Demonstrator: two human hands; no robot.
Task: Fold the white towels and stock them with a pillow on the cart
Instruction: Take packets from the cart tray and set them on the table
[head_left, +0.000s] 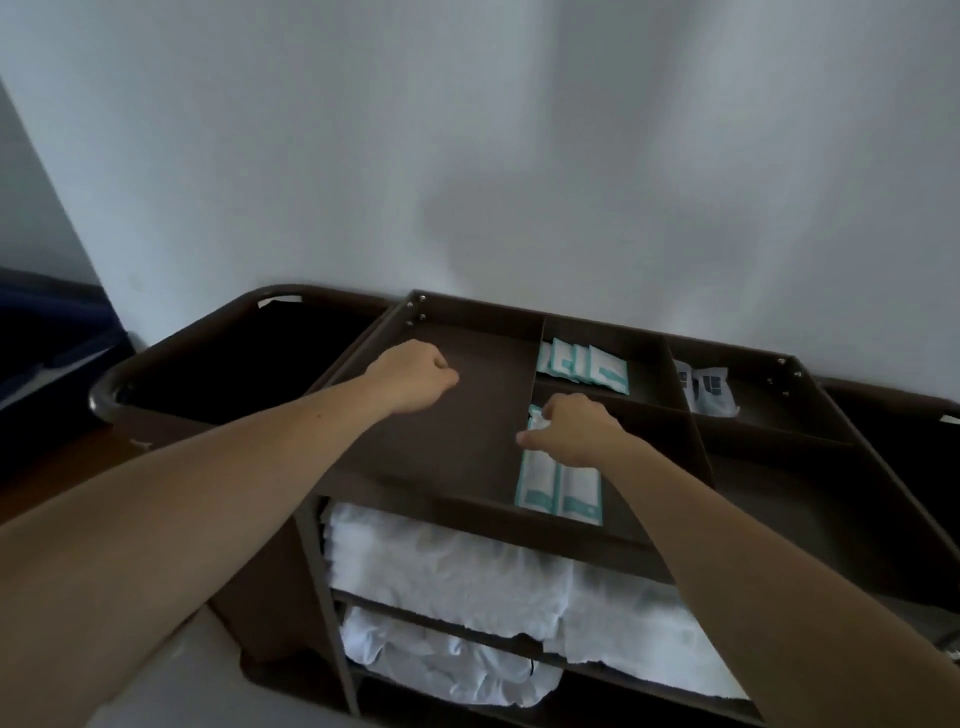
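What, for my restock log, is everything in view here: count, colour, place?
dark brown metal housekeeping cart: one, against the pale wall.
dark open bag: one, black, cart's left end.
small white-and-teal flat sachets: about four, back middle tray compartment.
long white-and-teal packets: at least two, front middle compartment.
clear-wrapped dark-and-white packs: about two, back right compartment.
stacked white terry towels: count unclear, upper shelf.
crumpled white linen: one heap, lower shelf.
left hand: over left compartment, fingers curled, nothing seen held.
right hand: fingers gripping a long packet's top.

Illegible print on the packets (558, 491); cart's (467, 457) right end beyond the picture's edge.
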